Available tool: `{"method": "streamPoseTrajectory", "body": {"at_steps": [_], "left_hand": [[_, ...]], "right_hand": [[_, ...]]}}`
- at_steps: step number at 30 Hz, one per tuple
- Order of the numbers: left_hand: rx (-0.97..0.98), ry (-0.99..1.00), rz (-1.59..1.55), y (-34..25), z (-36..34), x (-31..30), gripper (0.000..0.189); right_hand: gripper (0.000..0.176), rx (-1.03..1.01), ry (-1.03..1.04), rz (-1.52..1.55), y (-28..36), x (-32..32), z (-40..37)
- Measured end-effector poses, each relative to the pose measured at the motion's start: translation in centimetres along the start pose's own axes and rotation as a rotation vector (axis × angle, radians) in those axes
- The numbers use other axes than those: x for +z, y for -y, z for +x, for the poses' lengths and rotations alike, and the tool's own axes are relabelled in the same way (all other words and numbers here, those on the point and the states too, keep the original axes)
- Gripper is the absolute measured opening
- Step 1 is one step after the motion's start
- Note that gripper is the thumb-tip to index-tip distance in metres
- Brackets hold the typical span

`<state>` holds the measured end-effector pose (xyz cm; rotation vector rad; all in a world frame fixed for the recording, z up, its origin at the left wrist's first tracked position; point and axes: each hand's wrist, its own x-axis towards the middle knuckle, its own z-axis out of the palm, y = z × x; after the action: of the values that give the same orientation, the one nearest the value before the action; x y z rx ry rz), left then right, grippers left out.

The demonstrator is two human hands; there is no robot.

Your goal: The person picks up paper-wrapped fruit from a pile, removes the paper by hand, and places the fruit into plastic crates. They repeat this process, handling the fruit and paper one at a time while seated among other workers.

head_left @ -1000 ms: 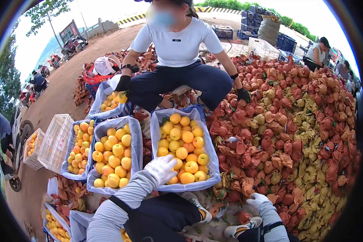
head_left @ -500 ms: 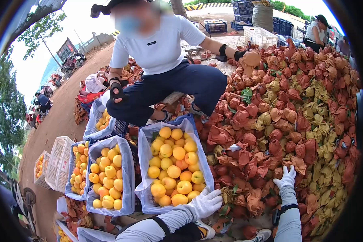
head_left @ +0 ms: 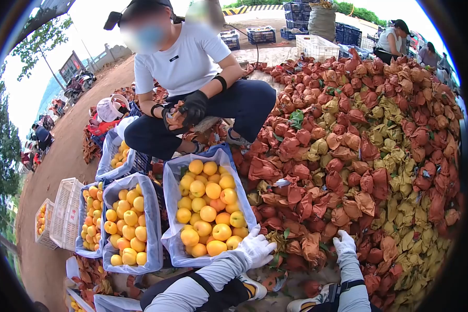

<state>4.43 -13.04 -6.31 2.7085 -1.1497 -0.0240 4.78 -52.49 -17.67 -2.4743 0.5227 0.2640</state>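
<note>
As it spreads across the right half of the scene, a heap of paper-bagged fruit (head_left: 379, 130) dominates the yard, with red-brown bags through its middle and yellow ones along its right edge. Opposite the camera a co-worker (head_left: 187, 62) in a white T-shirt and dark trousers sits at the heap's far left edge. This person's black-gloved hands (head_left: 190, 110) are closed together on a small item too hidden to name.

Below the co-worker stands a lined crate (head_left: 168, 208) piled with yellow-orange peaches (head_left: 208, 213), its right wall touching the heap. A second lined crate (head_left: 107, 190) of peaches sits just beside it on the left, followed by a third (head_left: 83, 229) and an empty white basket (head_left: 66, 208). Stacked blue crates (head_left: 260, 35) and other seated people (head_left: 392, 39) show well beyond the heap's far edge.

The wearer's left hand (head_left: 257, 247), in a white glove, rests at the near right corner of the first crate. Its fingers are spread wide, touching the liner's edge and holding nothing. The right hand (head_left: 344, 243), also white-gloved, lies on a brown bag at the heap's near edge, well apart from the crate. Its fingers point away from the camera, and whether they grip the bag cannot be told.
</note>
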Motion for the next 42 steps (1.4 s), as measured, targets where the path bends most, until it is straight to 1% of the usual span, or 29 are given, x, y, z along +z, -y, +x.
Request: {"method": "streamPoseTrajectory", "body": {"at_steps": [1,2,3,4,5,7,9,10,11,13,14,15,17,19,20,21,22,23,24,25,27,31,32,33,35,37,39,41,42], "left_hand": [[-0.068,0.124,-0.023,-0.3,0.6,0.0,0.033],[-0.056,0.007,-0.031,0.1,0.7,1.3,0.036],[-0.057,0.006,-0.029,0.0,1.0,1.0,0.036],[-0.078,0.060,-0.031,-0.2,1.3,0.4,0.037],[-0.101,0.117,-0.033,-0.3,1.6,0.1,0.037],[-0.074,0.101,-0.033,-0.1,1.6,0.3,0.037],[-0.102,0.182,-0.072,-0.1,1.8,0.2,0.043],[-0.105,0.192,-0.082,0.1,1.9,0.7,0.042],[-0.111,0.201,-0.081,0.2,1.9,0.7,0.042],[-0.115,0.157,-0.080,0.0,1.9,0.7,0.041],[-0.115,0.158,-0.082,0.0,1.9,0.7,0.041],[-0.115,0.137,-0.076,-0.1,1.9,0.8,0.039],[-0.109,0.105,-0.073,-0.3,1.9,0.7,0.037],[-0.119,0.098,-0.020,-0.6,1.9,0.5,0.033],[-0.112,0.088,0.024,-0.7,1.7,0.3,0.032],[-0.112,0.083,0.022,-0.9,1.6,0.6,0.032],[-0.106,0.049,0.021,-0.8,1.5,0.9,0.031],[-0.102,0.013,0.024,-0.7,1.3,1.0,0.030],[-0.095,-0.008,0.017,-0.7,1.2,1.2,0.028],[-0.099,-0.014,0.021,-0.7,1.2,0.9,0.028],[-0.113,0.011,0.029,-0.9,1.3,0.8,0.027],[-0.134,0.012,0.011,-0.4,1.7,0.8,0.028],[-0.130,-0.014,-0.010,-0.2,1.6,1.2,0.028],[-0.127,-0.041,-0.037,-0.3,1.4,1.4,0.029],[-0.130,-0.032,-0.034,-0.8,1.4,0.8,0.029],[-0.157,-0.003,-0.046,-0.6,1.6,1.0,0.028],[-0.166,-0.005,-0.018,-0.7,1.5,1.2,0.028],[-0.171,0.021,-0.026,-0.9,1.5,0.8,0.030],[-0.210,0.022,-0.052,-1.1,1.6,0.5,0.031]], "right_hand": [[0.053,0.001,-0.124,-0.047,0.0,-2.4,0.3],[0.057,0.032,-0.222,-0.049,0.0,-4.9,0.5],[0.065,0.040,-0.320,-0.160,-2.2,-6.0,2.4],[0.073,0.162,-0.318,-0.193,-0.5,-8.6,2.3],[0.081,0.178,-0.337,-0.234,-2.8,-9.3,4.7],[0.097,0.178,-0.264,-0.262,-3.8,-11.1,8.5],[0.105,0.116,-0.135,-0.190,-3.4,-11.2,12.4],[0.110,0.076,-0.053,0.289,-3.9,-9.7,13.7],[0.110,-0.091,-0.135,0.383,-7.8,-5.8,17.4],[0.107,0.064,-0.157,0.469,-3.4,-5.2,14.6],[0.102,0.032,-0.186,0.548,-3.0,-4.4,13.8],[0.091,-0.085,-0.211,0.610,-6.5,-2.2,15.2],[0.069,0.043,-0.300,0.374,-4.4,-2.6,11.4],[0.051,0.248,-0.290,0.423,-4.0,-1.9,9.4],[0.043,0.274,-0.345,0.139,-6.0,-1.1,10.3],[0.046,0.187,-0.350,0.175,-11.5,1.1,13.5],[0.051,0.180,-0.389,0.280,-11.9,0.5,14.2],[0.056,0.169,-0.427,0.389,-11.4,-0.2,15.2],[0.071,0.350,-0.331,0.585,-10.8,-1.2,16.4],[0.083,0.491,-0.409,0.570,-9.2,-1.8,16.9],[0.095,0.364,-0.339,0.714,-7.0,-2.3,17.3],[0.077,0.154,-0.574,0.593,-9.5,3.7,21.3],[0.070,0.358,-0.361,0.802,-0.5,-0.9,13.3],[0.054,0.401,-0.427,0.889,-0.9,0.7,13.1],[0.023,0.355,-0.012,1.099,-5.1,2.1,12.9],[0.019,0.334,0.159,1.616,-3.3,0.9,9.0],[0.017,0.285,0.237,1.725,2.4,-2.1,3.2],[0.018,0.138,0.250,1.764,8.5,-5.0,-3.3],[0.020,-0.028,0.333,1.754,9.5,-5.4,-5.4]]}}
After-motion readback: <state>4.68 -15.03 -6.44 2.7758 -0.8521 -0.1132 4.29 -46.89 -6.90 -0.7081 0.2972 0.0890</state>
